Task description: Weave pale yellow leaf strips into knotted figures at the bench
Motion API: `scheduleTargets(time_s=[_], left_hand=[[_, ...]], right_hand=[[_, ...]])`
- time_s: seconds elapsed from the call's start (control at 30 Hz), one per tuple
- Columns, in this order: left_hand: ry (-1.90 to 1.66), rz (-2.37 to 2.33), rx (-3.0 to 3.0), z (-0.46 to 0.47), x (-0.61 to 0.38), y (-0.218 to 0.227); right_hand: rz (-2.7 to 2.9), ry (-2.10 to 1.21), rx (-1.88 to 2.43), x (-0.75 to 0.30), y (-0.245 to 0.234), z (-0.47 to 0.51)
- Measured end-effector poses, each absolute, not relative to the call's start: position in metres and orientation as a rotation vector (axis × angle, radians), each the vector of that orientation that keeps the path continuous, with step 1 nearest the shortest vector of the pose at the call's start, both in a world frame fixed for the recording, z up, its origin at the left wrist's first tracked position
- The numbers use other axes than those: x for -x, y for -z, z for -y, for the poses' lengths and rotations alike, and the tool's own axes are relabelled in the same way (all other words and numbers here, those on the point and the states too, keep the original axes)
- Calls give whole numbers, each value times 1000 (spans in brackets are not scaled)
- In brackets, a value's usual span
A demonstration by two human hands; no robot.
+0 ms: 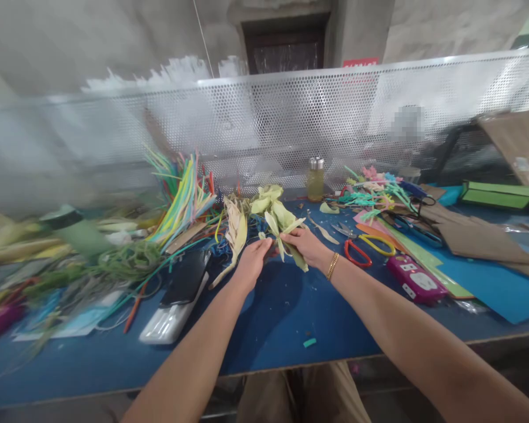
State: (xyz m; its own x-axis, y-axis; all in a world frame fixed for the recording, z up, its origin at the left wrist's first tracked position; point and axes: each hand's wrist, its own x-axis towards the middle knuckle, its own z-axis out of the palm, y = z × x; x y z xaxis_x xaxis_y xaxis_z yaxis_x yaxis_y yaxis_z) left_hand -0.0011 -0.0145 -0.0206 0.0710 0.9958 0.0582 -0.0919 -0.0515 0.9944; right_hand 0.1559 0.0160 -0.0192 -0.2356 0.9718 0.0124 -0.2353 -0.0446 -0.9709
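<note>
Over the blue table, both hands meet at a bunch of pale green leaves (286,220) that look like corn husk. My right hand (306,244), with a gold bracelet at its wrist, pinches the leaves between thumb and fingers. At their lower left edge, the fingertips of my left hand (252,261) are closed on the same bunch; the exact grip is partly hidden. A dried, yellowish husk (235,226) lies just left of the leaves. More light green leaves (267,198) are behind them.
Left are a black phone (187,276) on a white case, colourful pipe cleaners (183,202) and a green bottle (79,232). Right are red-handled scissors (357,254), yellow-handled scissors (379,244), a purple power strip (414,279) and coloured sheets. Behind stand a glass jar (316,179) and perforated metal screen (282,129).
</note>
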Motion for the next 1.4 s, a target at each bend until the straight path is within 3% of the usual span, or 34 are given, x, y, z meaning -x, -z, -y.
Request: scheduleTargets(time_s=[0.53,0.8,1.2,1.4], left_hand=[[-1236,-1326,-1666,21,9,9],[-1156,-1072,-1118,29,-1,6],[-1315,-1302,-1485,28,3,8],[-1284,-1178,-1493,29,2,7]], right_hand=[[1293,-1534,871,-153,17,-7],[1291,-1654,810,-164,9,-5],[1491,-1315,914,-176,4,-13],[1527,-1242,817,-172,4,-11]])
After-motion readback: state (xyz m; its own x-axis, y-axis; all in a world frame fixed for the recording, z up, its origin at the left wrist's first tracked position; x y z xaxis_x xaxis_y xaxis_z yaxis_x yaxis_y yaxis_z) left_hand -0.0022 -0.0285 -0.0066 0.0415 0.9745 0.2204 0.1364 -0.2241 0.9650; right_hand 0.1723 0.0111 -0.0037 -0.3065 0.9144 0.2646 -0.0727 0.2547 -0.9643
